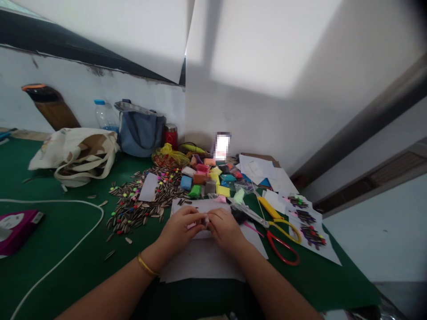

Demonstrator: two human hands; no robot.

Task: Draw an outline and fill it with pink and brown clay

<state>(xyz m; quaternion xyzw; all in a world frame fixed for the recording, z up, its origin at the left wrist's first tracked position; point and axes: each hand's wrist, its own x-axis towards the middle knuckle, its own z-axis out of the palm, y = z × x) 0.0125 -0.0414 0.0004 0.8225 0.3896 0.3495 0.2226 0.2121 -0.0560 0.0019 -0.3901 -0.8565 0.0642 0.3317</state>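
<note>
Above the white paper, my left hand and my right hand meet with their fingertips pinched together. Between them is a small pale pink lump, mostly covered by the fingers; it looks like modelling clay. Just beyond the hands lie colourful packets of clay, among them a yellow one and a green one. A pile of striped sunflower seeds mixed with small bright balls spreads to the left, with a white card on it.
Scissors with red and yellow handles lie right of my hands, beside a yellow utility knife. Farther right, papers carry seed-and-clay figures. A cloth bag, a blue bag and a lit phone stand behind. A white cable crosses the left.
</note>
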